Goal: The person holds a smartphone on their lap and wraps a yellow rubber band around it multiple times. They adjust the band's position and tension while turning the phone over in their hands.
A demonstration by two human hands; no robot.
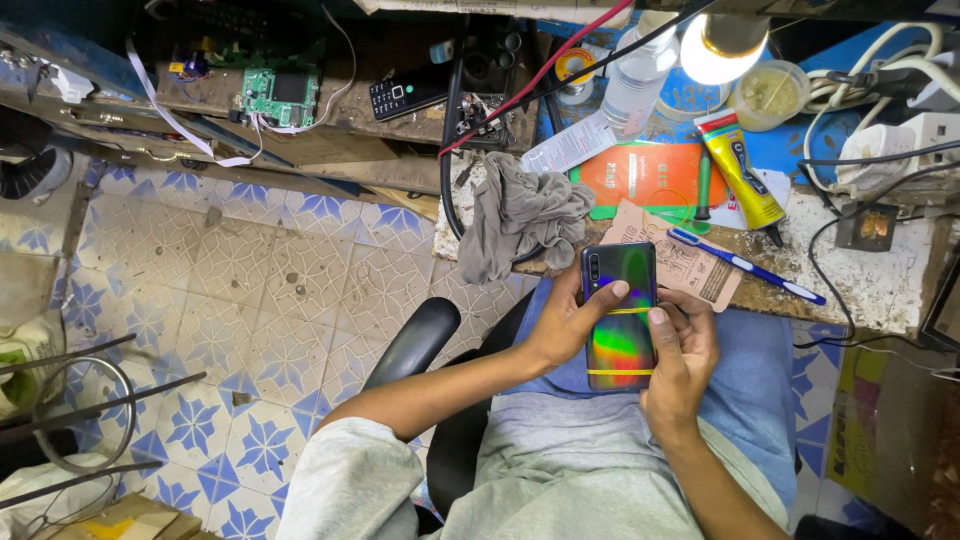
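A smartphone (621, 310) with a shiny rainbow-tinted back faces up over my lap, two yellow rubber bands wrapped across it. My left hand (565, 322) grips its left edge, with the forefinger lying over the upper band. My right hand (678, 358) holds the right edge and lower end, thumb pressed near the upper band. The phone hovers just in front of the worn workbench edge (870, 290).
On the bench lie a grey rag (520, 212), a blue toothbrush (745, 265), a yellow glue tube (740, 170), an orange packet (650, 178), a plastic bottle (633, 75) and a lit lamp (720, 45). A keypad phone (405, 97) and green circuit board (280, 95) sit farther left. A black chair arm (415, 340) is over tiled floor.
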